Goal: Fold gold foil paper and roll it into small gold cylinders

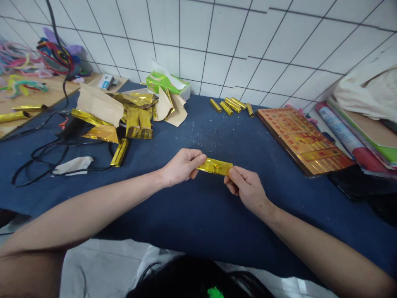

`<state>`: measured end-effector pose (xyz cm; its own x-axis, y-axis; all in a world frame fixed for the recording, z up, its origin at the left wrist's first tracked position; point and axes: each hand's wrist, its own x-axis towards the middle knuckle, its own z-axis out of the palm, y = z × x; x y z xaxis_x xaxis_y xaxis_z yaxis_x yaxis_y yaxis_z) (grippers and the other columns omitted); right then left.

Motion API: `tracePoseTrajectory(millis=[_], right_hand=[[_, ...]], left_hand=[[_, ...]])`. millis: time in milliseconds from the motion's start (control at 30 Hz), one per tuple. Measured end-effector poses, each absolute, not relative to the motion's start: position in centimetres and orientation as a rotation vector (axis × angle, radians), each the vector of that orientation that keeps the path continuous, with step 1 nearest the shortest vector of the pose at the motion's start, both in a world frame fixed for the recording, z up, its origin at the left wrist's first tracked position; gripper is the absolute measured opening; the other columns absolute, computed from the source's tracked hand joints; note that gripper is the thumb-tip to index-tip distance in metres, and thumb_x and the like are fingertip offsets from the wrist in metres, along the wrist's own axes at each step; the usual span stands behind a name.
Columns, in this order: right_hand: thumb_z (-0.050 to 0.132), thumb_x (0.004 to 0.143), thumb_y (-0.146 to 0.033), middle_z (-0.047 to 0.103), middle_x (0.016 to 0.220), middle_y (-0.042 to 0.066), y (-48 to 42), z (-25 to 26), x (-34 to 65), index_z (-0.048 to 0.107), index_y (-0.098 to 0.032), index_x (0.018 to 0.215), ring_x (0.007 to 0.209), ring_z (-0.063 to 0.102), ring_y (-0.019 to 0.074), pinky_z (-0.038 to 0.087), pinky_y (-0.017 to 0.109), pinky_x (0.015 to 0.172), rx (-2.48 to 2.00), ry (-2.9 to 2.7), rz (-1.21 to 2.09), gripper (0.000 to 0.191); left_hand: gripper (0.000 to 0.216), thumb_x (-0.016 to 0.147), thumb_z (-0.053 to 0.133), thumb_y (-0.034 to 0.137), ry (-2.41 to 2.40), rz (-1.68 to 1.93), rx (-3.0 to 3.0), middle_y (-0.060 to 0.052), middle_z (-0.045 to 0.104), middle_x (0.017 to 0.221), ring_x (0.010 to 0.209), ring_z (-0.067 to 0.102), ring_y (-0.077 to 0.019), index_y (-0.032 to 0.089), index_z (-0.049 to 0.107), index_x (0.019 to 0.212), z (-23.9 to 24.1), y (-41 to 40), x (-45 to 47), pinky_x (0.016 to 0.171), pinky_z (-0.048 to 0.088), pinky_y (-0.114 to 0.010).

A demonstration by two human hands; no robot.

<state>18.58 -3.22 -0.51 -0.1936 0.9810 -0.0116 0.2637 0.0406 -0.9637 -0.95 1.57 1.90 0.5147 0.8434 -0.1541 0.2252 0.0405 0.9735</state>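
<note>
A narrow folded strip of gold foil paper [214, 166] is held level just above the blue table cloth [198, 215]. My left hand [181, 166] pinches its left end with fingers curled. My right hand [245, 186] pinches its right end between thumb and fingers. Both hands are closed on the strip near the middle of the table.
A heap of gold foil sheets [124, 116] and brown paper lies at the back left beside black cables [46, 153]. Several rolled gold tubes [231, 106] lie by the tiled wall. A stack of printed gold sheets [305, 140] sits at right, books beyond it.
</note>
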Motion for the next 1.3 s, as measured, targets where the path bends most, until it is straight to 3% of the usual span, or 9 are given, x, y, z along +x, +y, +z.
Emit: tracePoseTrajectory(millis=[100,200,333,467,600,767,900,1100,1300], right_hand=[[0.050,0.083,-0.042,0.055,0.067,-0.002,-3.24,-0.72,18.56,0.052,-0.019,0.099,0.052,0.048,0.0087,0.039,0.022,0.048,-1.237,-1.535,1.043,0.028],[0.061,0.077,-0.035,0.057,0.087,0.002,-3.33,-0.65,18.51,0.047,-0.023,0.115,0.067,0.053,0.0116,0.046,0.026,0.060,-1.200,-1.627,0.860,0.042],[0.056,0.081,-0.030,0.059,0.082,0.002,-3.43,-0.25,18.41,0.061,-0.022,0.097,0.065,0.055,0.0119,0.047,0.029,0.064,-1.213,-1.714,0.816,0.019],[0.056,0.080,-0.033,0.061,0.070,0.001,-3.15,-0.18,18.42,0.061,-0.018,0.095,0.056,0.056,0.0112,0.047,0.026,0.054,-1.287,-1.531,0.957,0.022],[0.054,0.082,-0.037,0.061,0.062,-0.001,-2.89,-0.33,18.51,0.061,-0.016,0.088,0.045,0.052,0.0080,0.043,0.022,0.046,-1.316,-1.457,1.040,0.023],[0.050,0.084,-0.041,0.059,0.054,-0.002,-3.03,-0.18,18.56,0.058,-0.016,0.075,0.039,0.049,0.0068,0.039,0.020,0.041,-1.337,-1.457,1.081,0.028],[0.048,0.085,-0.041,0.056,0.049,-0.003,-3.06,-0.16,18.61,0.055,-0.016,0.065,0.039,0.048,0.0056,0.038,0.018,0.041,-1.365,-1.493,1.057,0.032],[0.054,0.081,-0.041,0.056,0.052,-0.004,-3.04,-0.36,18.66,0.057,-0.017,0.076,0.040,0.047,0.0056,0.038,0.018,0.041,-1.345,-1.494,1.078,0.025],[0.052,0.083,-0.036,0.054,0.051,-0.004,-3.06,-0.27,18.76,0.059,-0.017,0.070,0.040,0.045,0.0057,0.035,0.019,0.041,-1.380,-1.616,0.914,0.024]], left_hand=[[0.035,0.087,0.043,0.036,0.974,0.622,1.365,0.008,0.041,0.036,0.028,0.029,-0.0017,0.017,0.040,0.059,1.73,1.82,-0.88,0.031,0.019,-0.014],[0.034,0.087,0.043,0.035,0.964,0.589,1.305,0.007,0.042,0.036,0.027,0.030,-0.0020,0.016,0.042,0.059,1.73,1.94,-0.88,0.030,0.019,-0.014],[0.035,0.087,0.043,0.040,0.923,0.516,1.269,0.005,0.045,0.038,0.028,0.034,-0.0034,0.015,0.045,0.063,1.79,1.87,-0.91,0.030,0.023,-0.015],[0.033,0.083,0.048,0.045,0.849,0.601,1.279,0.001,0.057,0.055,0.042,0.051,-0.0064,0.013,0.050,0.077,1.81,1.68,-0.85,0.039,0.037,-0.017],[0.022,0.077,0.059,0.032,0.812,0.668,1.321,0.000,0.059,0.068,0.054,0.056,-0.0067,0.011,0.053,0.082,1.86,1.57,-0.77,0.047,0.044,-0.018],[0.018,0.083,0.050,0.024,0.855,0.627,1.337,-0.002,0.061,0.065,0.050,0.056,-0.0056,0.010,0.052,0.071,1.76,1.65,-0.86,0.047,0.044,-0.017],[0.014,0.082,0.051,0.023,0.845,0.648,1.331,-0.002,0.063,0.068,0.052,0.059,-0.0072,0.010,0.055,0.080,1.62,1.63,-0.89,0.047,0.045,-0.017],[0.011,0.081,0.052,0.021,0.891,0.694,1.330,-0.001,0.063,0.060,0.046,0.058,-0.0076,0.010,0.055,0.080,1.72,1.41,-0.82,0.044,0.045,-0.017],[0.019,0.083,0.051,0.029,0.913,0.666,1.350,0.000,0.060,0.053,0.038,0.053,-0.0060,0.012,0.054,0.077,1.67,1.31,-0.86,0.036,0.039,-0.014]])
